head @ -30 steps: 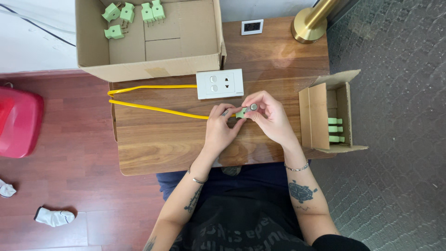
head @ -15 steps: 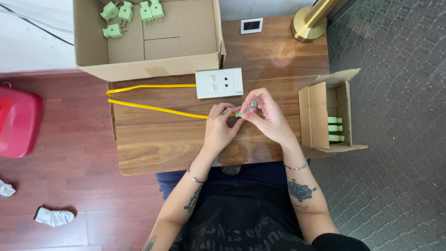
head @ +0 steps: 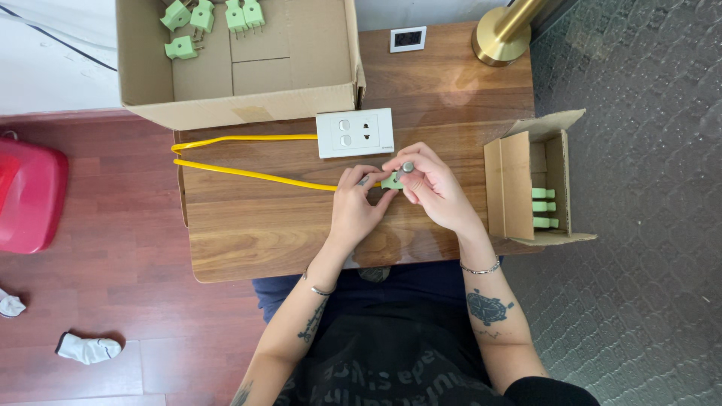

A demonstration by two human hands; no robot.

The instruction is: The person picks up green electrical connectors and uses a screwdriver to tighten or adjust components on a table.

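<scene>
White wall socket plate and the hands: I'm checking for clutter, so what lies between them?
In the head view, only bare wooden tabletop separates the white socket plate from the left hand and right hand.

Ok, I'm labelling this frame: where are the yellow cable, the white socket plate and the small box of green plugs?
yellow cable [head: 248, 174], head view, lower run.
white socket plate [head: 355, 132], head view, its face.
small box [head: 516, 184], head view, inner flap.

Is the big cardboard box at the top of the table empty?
No, the big cardboard box holds several green plugs in its far corner.
</scene>
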